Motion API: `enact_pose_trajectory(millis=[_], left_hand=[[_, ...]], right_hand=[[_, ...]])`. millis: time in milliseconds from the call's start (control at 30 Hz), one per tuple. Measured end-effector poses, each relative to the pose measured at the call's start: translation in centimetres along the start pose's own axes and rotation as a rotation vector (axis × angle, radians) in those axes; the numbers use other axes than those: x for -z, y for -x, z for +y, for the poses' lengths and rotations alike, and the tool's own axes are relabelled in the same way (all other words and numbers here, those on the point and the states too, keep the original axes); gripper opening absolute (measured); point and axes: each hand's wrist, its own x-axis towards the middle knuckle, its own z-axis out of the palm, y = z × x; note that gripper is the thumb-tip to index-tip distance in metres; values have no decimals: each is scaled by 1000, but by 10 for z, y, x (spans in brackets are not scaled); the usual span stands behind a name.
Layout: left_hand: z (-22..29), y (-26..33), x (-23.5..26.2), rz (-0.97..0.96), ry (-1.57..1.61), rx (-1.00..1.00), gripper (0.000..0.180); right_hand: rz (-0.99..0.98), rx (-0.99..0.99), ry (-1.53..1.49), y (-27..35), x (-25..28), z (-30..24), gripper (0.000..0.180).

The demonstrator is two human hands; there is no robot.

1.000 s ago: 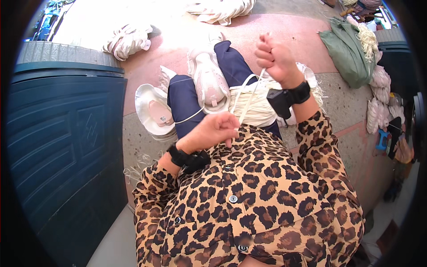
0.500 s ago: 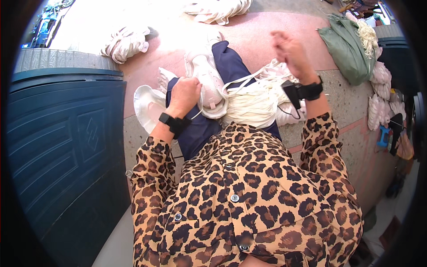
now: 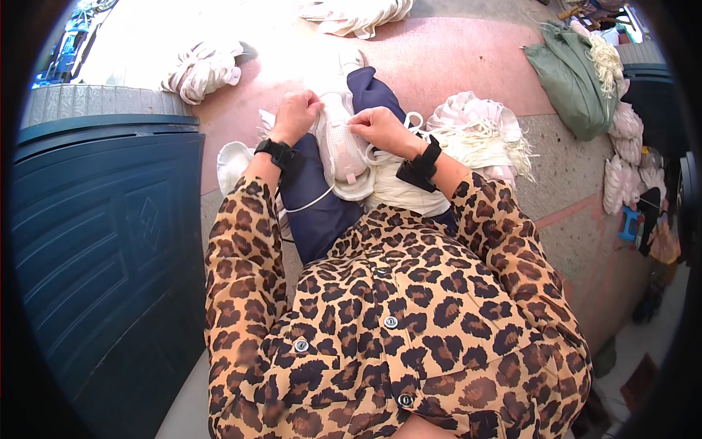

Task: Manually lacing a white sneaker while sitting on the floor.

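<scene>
Shoe on lap, between both hands

A dark blue panelled door lies flat along the left side. On the reddish floor, pale bundles sit upper left and another white heap at the top edge. A green sack with pale strands spilling out lies upper right, pinkish bundles just below it.

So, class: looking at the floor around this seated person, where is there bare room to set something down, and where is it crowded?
Bare pink floor lies ahead, between the white shoe pile and the green sack. Grey floor right of the lace bundle is also free. The lap is crowded: both hands work on a white shoe.
</scene>
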Motion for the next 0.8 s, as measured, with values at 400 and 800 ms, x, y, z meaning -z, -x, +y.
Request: enact_pose_trajectory(millis=[400,800], left_hand=[[45,46,-15,134,-155,-47,15],[40,39,-22,101,65,189,18]], right_hand=[[143,129,510,-1,-4,-8,22],[130,155,648,-6,-10,-10,19]])
